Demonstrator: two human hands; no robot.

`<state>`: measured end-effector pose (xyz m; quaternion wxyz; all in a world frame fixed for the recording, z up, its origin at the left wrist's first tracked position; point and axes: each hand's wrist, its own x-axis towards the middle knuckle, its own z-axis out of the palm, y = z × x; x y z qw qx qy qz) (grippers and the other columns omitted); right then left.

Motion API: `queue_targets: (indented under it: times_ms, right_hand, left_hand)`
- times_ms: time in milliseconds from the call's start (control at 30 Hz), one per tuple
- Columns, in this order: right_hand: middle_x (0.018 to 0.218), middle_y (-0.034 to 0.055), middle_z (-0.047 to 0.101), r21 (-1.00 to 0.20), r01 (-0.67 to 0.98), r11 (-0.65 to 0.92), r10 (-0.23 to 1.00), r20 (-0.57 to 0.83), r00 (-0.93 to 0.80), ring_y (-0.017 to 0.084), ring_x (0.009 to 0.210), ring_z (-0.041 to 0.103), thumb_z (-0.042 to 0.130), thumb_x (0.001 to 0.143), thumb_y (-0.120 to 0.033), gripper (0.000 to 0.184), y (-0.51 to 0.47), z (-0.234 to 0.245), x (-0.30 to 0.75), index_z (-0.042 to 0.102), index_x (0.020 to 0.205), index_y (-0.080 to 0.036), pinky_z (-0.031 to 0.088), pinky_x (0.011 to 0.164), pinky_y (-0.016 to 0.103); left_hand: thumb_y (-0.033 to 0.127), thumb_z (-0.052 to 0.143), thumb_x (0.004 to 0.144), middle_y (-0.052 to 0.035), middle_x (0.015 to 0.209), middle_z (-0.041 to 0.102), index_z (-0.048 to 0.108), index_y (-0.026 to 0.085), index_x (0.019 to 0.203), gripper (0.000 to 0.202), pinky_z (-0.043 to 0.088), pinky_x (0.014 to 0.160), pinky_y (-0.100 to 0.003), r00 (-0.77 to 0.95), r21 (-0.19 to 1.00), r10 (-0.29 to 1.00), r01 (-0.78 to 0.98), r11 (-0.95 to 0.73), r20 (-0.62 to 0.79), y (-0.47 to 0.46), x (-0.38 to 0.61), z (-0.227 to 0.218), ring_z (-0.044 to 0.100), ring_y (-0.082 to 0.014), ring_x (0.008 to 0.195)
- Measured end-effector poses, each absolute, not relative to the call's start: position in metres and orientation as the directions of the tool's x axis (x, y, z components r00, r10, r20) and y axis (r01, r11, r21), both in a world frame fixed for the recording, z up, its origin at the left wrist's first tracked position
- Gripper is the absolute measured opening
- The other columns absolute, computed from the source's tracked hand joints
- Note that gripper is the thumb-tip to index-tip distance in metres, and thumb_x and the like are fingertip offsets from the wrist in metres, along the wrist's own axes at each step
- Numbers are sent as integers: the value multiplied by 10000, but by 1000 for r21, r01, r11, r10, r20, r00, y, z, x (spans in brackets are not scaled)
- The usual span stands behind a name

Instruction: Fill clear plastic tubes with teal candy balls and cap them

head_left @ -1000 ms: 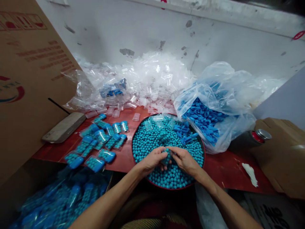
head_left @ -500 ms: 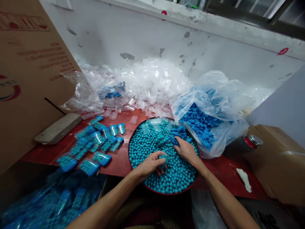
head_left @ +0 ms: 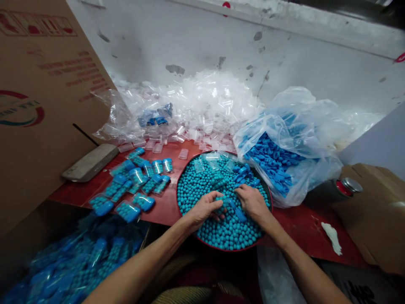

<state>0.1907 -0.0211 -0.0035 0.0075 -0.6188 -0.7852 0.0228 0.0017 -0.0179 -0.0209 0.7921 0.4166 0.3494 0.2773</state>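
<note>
- Across the red table (head_left: 294, 223), a plastic bag (head_left: 291, 101) of blue caps (head_left: 268, 156) sits far right, filled containers (head_left: 137, 176) left.
- Near centre, a round tray (head_left: 232, 250) holds turquoise beads (head_left: 190, 185).
- Over the tray, the left hand (head_left: 205, 207) grasps a clear container (head_left: 224, 203) between thumb and fingers; the right hand (head_left: 253, 202) bends its fingers just beside it, but whether they grip anything cannot be told.
- Next to the container's right end shows a blue piece (head_left: 241, 215), fitted or loose unclear.
- Beads inside could spill should the container tip unsealed or the left grip slacken.
</note>
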Motion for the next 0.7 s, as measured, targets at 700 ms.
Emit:
queue_targets:
  times_ms: [700]
  right_hand:
    - [1010,93,592,-578,809,105,983,-64,-173,170,807,588,307,830,-182,402,-35,5,204,456,1203,-183,474,692,298]
  left_hand:
    - [374,528,706,-14,673,605,441,156,903,306,334,360,-143,426,915,845,-85,394,-324,-15,6,-27,556,-94,458]
